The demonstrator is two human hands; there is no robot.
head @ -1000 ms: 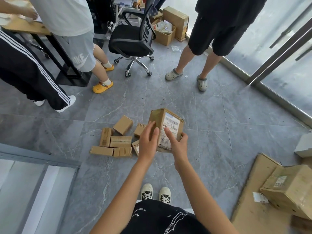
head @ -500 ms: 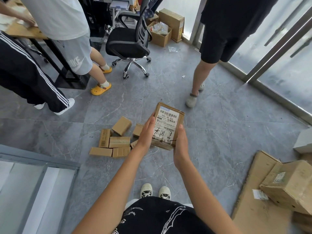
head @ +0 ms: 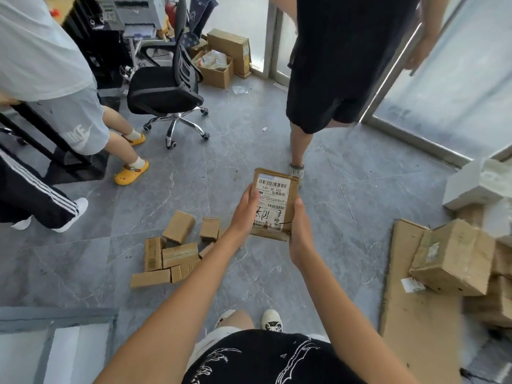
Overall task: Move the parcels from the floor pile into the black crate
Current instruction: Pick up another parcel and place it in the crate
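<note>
Parcel (head: 274, 205), flat brown cardboard with a scribbled-on white label, gripped by left hand (head: 245, 210) and right hand (head: 300, 228).

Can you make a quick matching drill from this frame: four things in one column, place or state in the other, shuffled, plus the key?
Things:
1. labelled parcel
2. floor pile
3. office chair
4. flattened cardboard

States:
A. lying flat on the floor at the right
B. held off the floor between left hand and right hand
C. standing on castors near the desk
D. small boxes loose on the tiles, left of the hands

Pairs: 1-B, 2-D, 3-C, 4-A
</note>
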